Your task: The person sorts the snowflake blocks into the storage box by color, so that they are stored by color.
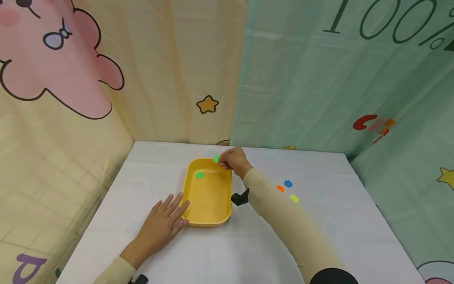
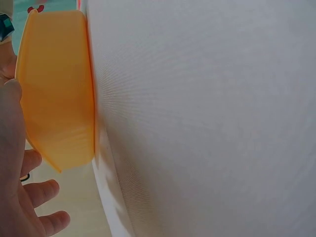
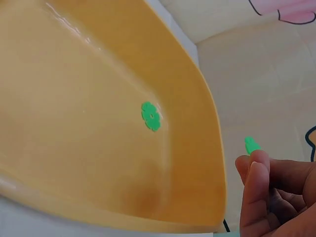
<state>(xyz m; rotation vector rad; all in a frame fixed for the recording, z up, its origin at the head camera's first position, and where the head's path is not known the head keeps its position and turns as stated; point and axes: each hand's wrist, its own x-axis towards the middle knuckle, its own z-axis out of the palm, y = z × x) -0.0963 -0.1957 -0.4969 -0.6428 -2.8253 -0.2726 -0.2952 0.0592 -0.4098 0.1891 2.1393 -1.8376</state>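
Note:
A yellow plastic tray (image 1: 207, 201) stands on the white table. Inside it, toward the far left corner, lies a green flower-shaped disc (image 3: 151, 116). My right hand (image 1: 235, 159) pinches a second green flower-shaped disc (image 1: 216, 158) between thumb and fingertips, over the tray's far right corner; in the right wrist view that disc (image 3: 251, 144) shows just past the rim. My left hand (image 1: 161, 225) rests at the tray's left side, fingers spread and straight, fingertips at the rim. From the left wrist the tray's outer wall (image 2: 57, 94) is seen beside the fingers.
Right of the tray, by the right forearm, lie a blue flower disc (image 1: 288, 184), an orange disc (image 1: 280, 188) partly hidden by the sleeve, and a yellow-green disc (image 1: 294, 198). Printed curtains (image 1: 170, 71) hang behind and beside the table (image 1: 255, 244).

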